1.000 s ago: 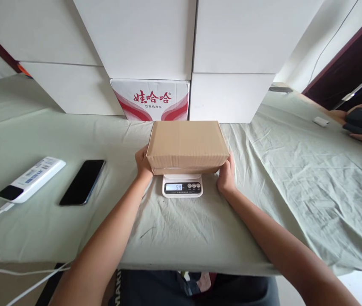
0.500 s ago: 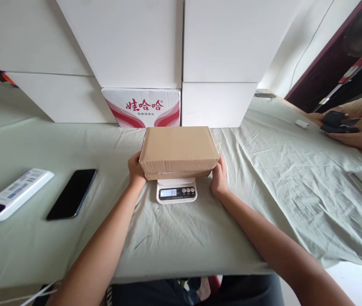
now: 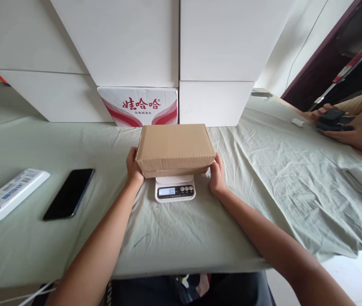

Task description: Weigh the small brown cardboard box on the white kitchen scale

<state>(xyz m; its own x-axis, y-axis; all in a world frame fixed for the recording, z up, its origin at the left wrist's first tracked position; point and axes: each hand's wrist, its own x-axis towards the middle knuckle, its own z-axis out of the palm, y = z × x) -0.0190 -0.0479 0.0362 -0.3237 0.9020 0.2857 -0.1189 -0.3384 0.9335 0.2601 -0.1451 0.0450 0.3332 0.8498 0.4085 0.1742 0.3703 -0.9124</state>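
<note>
Brown carton (image 3: pixel 175 146) located over the white scale (image 3: pixel 175 198), contact between them hidden; left hand (image 3: pixel 134 166) and right hand (image 3: pixel 217 175) grip its opposite ends, fingers curled against the cardboard, tips obscured; black phone (image 3: pixel 69 194) lies on green cloth (image 3: pixel 181 242), left of the scale

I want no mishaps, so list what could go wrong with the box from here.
The cardboard box juts past the scale on both sides, so it might tip if released off-centre. The left hand and right hand hold its sides, so their support could skew what the scale shows.
</note>
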